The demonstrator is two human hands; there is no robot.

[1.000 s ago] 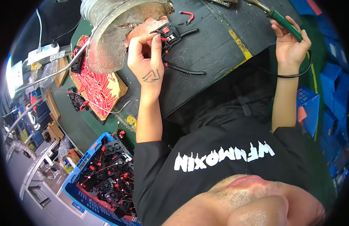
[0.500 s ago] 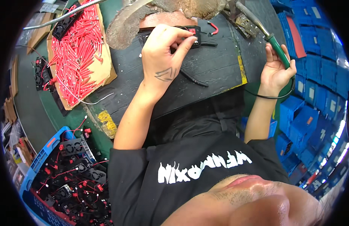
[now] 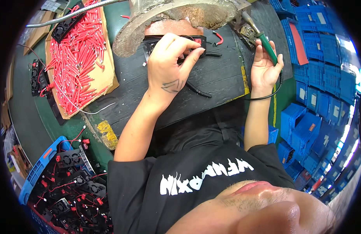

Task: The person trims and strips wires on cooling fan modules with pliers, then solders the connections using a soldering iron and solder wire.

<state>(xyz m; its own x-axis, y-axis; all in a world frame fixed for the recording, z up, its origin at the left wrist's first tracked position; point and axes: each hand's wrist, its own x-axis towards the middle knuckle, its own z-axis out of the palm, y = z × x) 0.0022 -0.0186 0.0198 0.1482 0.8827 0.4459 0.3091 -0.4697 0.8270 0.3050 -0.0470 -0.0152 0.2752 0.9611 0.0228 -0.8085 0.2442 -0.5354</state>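
Note:
My left hand (image 3: 166,64) reaches over a black fan unit (image 3: 149,43) on the dark work board. Its thumb and forefinger are pinched together beside a red connector (image 3: 197,40) at the unit's right end. Whatever sits between those fingertips is too small to make out. In my right hand (image 3: 264,74) lies a soldering iron (image 3: 268,51) by its green handle, its metal shaft pointing up and left toward a small metal stand. The iron's cable runs down past my wrist. A short red wire piece (image 3: 218,38) lies just right of the fan unit.
A rough, crusted metal hood (image 3: 127,37) overhangs the fan unit. To the left, a cardboard tray (image 3: 97,80) carries many red tube-like pieces. A blue crate (image 3: 40,167) of fan units stands lower left. Black-handled pliers (image 3: 198,91) lie near my left wrist; blue bins (image 3: 305,126) are stacked at right.
My right hand has moved left with the soldering iron, bringing it nearer the board. The left hand stays pinched at the fan unit. The whole view has shifted slightly.

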